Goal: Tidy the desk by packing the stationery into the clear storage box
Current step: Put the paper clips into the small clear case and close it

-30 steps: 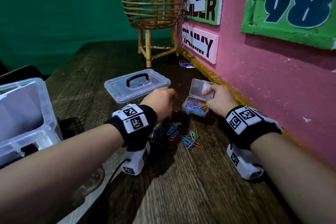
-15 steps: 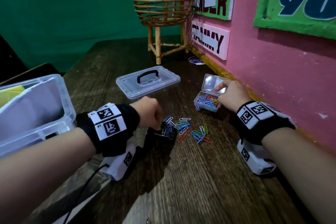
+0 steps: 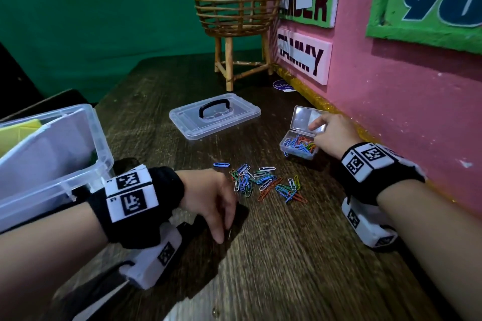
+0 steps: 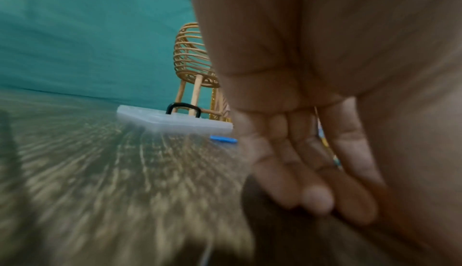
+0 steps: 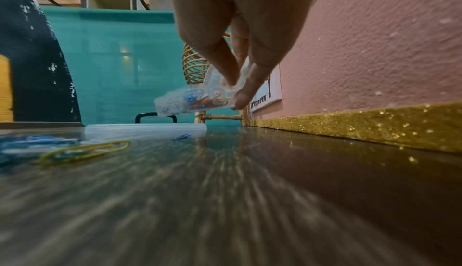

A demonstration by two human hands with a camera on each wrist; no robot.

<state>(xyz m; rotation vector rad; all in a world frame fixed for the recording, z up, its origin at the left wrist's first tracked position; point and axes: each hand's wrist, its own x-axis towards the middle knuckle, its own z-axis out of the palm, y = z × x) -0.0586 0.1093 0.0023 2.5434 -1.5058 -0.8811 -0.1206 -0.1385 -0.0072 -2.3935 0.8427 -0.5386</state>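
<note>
Loose coloured paper clips (image 3: 263,182) lie scattered mid-desk, one yellow clip (image 5: 85,151) close to my right wrist. My right hand (image 3: 317,130) pinches a small clear clip case (image 3: 297,150) by the pink wall, its hinged lid up; the right wrist view shows the case (image 5: 180,104) between thumb and fingers (image 5: 237,90), tilted a little. My left hand (image 3: 221,234) is nearer me than the pile, fingers straight and pointing down, tips on the wood (image 4: 325,205). The clear storage box (image 3: 101,138) stands open at the left with something yellow inside.
The storage box's lid (image 3: 234,122) with a black handle lies flat behind the clips. One blue clip (image 3: 221,164) sits apart from the pile. A wicker basket on legs (image 3: 237,0) stands at the back by the pink wall with its gold strip (image 5: 350,130).
My left hand has left the clip case, passed over the loose pile and drawn back toward me, fingers now straight down on the desk. The right hand has stayed on the case.
</note>
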